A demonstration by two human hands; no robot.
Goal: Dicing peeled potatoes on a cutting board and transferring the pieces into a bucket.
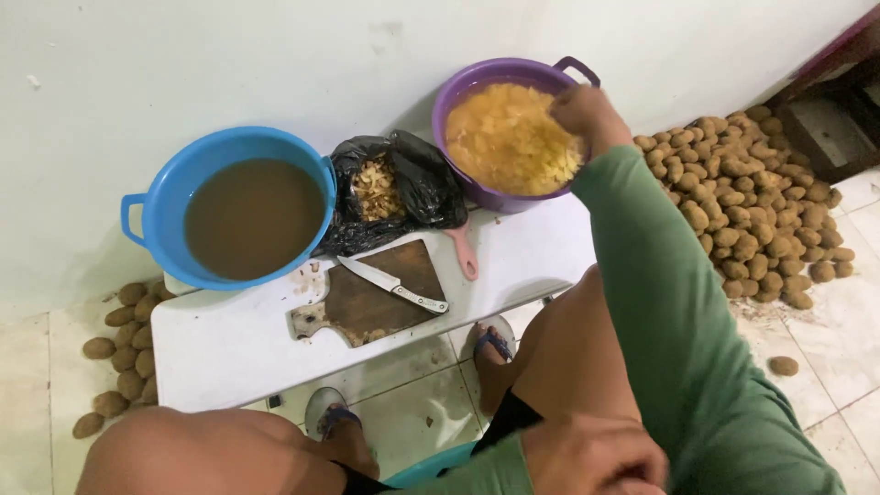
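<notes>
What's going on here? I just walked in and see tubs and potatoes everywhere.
A person in a green sleeve sits at a low white table, right hand reaching into the purple plastic tub of cut yellow potato pieces. The left hand rests near their lap, holding nothing visible. A metal knife lies on the dark wooden cutting board, beside a black plastic bag of peelings and a blue plastic tub of brown water. Unpeeled brown potatoes are heaped on the floor.

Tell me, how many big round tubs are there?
2. The blue tub of brown water sits at the low table's left end; the purple tub of cut pieces stands right, under the right hand.
</notes>
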